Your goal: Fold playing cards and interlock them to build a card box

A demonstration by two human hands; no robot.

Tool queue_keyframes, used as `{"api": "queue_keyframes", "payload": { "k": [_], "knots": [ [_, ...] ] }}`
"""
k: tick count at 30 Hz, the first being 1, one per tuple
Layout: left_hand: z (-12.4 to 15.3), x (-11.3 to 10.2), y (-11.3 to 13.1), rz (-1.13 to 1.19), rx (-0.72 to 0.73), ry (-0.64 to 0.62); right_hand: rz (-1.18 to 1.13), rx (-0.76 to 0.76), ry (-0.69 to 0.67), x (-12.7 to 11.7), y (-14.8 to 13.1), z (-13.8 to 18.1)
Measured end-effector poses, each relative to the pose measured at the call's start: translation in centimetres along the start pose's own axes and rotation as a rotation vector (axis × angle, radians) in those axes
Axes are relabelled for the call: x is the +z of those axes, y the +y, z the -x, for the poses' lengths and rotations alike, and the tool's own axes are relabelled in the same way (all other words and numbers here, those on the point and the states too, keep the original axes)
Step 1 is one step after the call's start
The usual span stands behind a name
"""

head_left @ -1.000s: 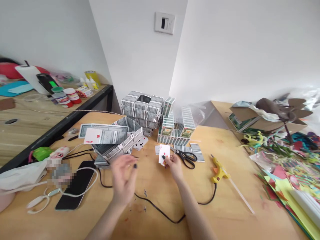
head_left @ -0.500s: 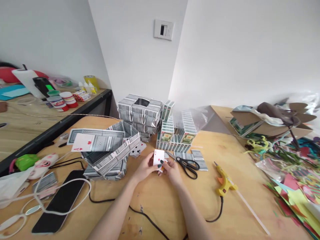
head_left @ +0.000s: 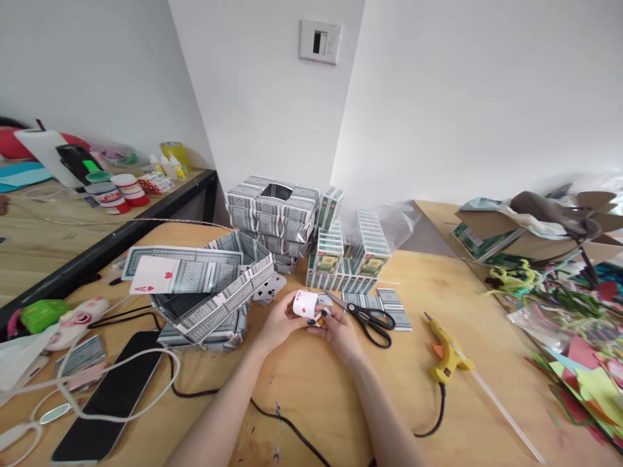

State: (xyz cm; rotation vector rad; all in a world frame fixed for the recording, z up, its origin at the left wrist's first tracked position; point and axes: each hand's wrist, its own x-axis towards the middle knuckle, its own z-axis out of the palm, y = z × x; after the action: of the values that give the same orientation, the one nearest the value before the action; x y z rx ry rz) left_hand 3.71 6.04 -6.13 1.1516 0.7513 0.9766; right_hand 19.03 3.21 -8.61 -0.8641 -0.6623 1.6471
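Observation:
My left hand [head_left: 277, 322] and my right hand [head_left: 339, 329] meet over the middle of the wooden table [head_left: 311, 389]. Together they grip a small playing card [head_left: 305, 303] with red diamonds, and the card is bent into a curve between my fingers. Just left of my hands stands an open box built from playing cards [head_left: 214, 292], with an ace of hearts [head_left: 154, 275] lying on its lid. Black scissors [head_left: 370, 316] lie right beside my right hand.
More card-built boxes [head_left: 272, 217] and stacked card packs [head_left: 348, 256] stand at the back. A yellow glue gun [head_left: 448, 360] with a black cord lies to the right. A phone [head_left: 104, 395] and white cables lie left. Coloured paper scraps [head_left: 579, 337] crowd the right edge.
My left hand came in from the lower left to join the right hand on the card. The flat card is now curled between both hands.

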Motion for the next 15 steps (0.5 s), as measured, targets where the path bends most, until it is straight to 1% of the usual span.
{"api": "queue_keyframes", "payload": {
  "k": [2,4,8,10,12,15],
  "knots": [
    [-0.2,-0.2,-0.2,-0.014,0.008,0.092,0.018,-0.049,0.044,0.1,0.1,0.0],
    [-0.4,-0.3,-0.4,-0.042,0.014,0.144,0.076,-0.083,0.048,0.4,0.2,0.1],
    [-0.4,-0.1,-0.8,-0.131,0.023,0.217,0.220,-0.051,-0.066,0.8,0.3,0.7],
    [-0.4,0.1,-1.0,-0.173,0.024,0.266,0.295,-0.055,-0.083,0.9,0.3,1.0],
    [-0.4,0.2,-1.1,-0.195,0.012,0.281,0.365,-0.078,-0.050,1.0,0.3,1.0],
    [-0.4,0.3,-1.1,-0.206,-0.020,0.244,0.436,-0.058,0.032,1.2,0.4,0.9]
  ]
}}
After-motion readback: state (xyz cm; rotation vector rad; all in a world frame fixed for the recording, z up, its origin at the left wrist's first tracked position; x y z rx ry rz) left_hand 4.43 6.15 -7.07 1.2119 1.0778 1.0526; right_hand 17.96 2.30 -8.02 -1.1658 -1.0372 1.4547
